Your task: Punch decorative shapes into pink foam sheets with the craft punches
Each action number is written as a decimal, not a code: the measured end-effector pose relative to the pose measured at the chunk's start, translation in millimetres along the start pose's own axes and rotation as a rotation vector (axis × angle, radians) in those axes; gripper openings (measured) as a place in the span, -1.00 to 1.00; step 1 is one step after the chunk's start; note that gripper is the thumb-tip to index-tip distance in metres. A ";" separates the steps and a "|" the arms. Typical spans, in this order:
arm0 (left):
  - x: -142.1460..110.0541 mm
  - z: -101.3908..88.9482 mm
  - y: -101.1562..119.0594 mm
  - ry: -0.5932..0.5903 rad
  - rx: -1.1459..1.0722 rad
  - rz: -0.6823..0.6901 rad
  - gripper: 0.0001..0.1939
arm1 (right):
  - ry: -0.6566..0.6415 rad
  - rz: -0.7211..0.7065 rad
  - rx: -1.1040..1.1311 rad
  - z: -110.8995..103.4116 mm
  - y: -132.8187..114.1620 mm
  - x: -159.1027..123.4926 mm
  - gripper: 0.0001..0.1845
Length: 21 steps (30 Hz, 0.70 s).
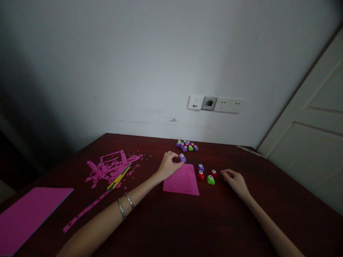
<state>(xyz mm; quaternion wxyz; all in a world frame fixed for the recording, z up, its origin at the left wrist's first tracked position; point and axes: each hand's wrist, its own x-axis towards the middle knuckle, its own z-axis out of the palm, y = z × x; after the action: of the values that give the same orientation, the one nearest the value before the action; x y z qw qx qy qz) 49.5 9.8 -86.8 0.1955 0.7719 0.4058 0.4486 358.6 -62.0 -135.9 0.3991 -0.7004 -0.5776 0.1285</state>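
Note:
My left hand [170, 165] pinches a small purple craft punch [182, 157] with a round white button, between thumb and fingers. It is at the far edge of a pink sheet [180, 182] that lies on the table and bears faint marks. My right hand [234, 181] rests on the table with its fingers curled in, and nothing shows in them. Just left of its fingertips stands a red punch [213, 174]. Close by are a green punch [210, 180], another red punch [200, 175] and a purple punch [200, 167].
Several more punches [187, 145] cluster near the wall. On the left, a yellow utility knife [119, 177] lies against punched pink scraps [103, 171] and confetti. A long punched strip [85, 211] and a larger pink sheet [32, 214] lie nearer. Sockets [227, 105] are on the wall.

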 end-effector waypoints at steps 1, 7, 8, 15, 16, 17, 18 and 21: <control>-0.2 -0.1 -1.2 -0.005 -0.001 -0.004 -0.83 | 0.017 -0.002 -0.001 -0.7 0.0 -0.5 -0.56; -0.2 -0.6 -1.8 -0.022 -0.012 0.001 -0.82 | 0.160 -0.028 -0.026 -5.9 -24.5 -7.0 -0.58; -0.5 -0.3 -1.1 -0.022 -0.014 0.008 -0.82 | 0.168 -0.061 -0.014 -5.3 -35.7 -9.2 -0.58; -6.1 5.6 3.5 -0.030 -0.012 0.067 -0.83 | -0.059 -0.158 0.158 22.0 -121.4 -24.2 -0.59; -6.9 6.6 4.3 -0.034 -0.008 0.069 -0.83 | -0.078 -0.162 0.144 27.0 -127.9 -25.0 -0.60; -7.6 7.6 5.0 -0.040 -0.005 0.069 -0.82 | -0.102 -0.162 0.130 31.6 -132.4 -25.2 -0.60; -8.3 8.6 5.8 -0.047 0.000 0.069 -0.81 | -0.127 -0.162 0.124 35.6 -135.4 -25.1 -0.60; -10.5 11.5 7.9 -0.067 0.015 0.067 -0.80 | -0.180 -0.140 0.134 43.6 -139.0 -23.2 -0.61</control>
<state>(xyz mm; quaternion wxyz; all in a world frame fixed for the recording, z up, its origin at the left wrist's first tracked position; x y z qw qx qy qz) 60.0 -2.6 -93.1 0.1879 0.8010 0.3766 0.4257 225.5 -63.3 -72.4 0.3993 -0.6160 -0.6487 0.2010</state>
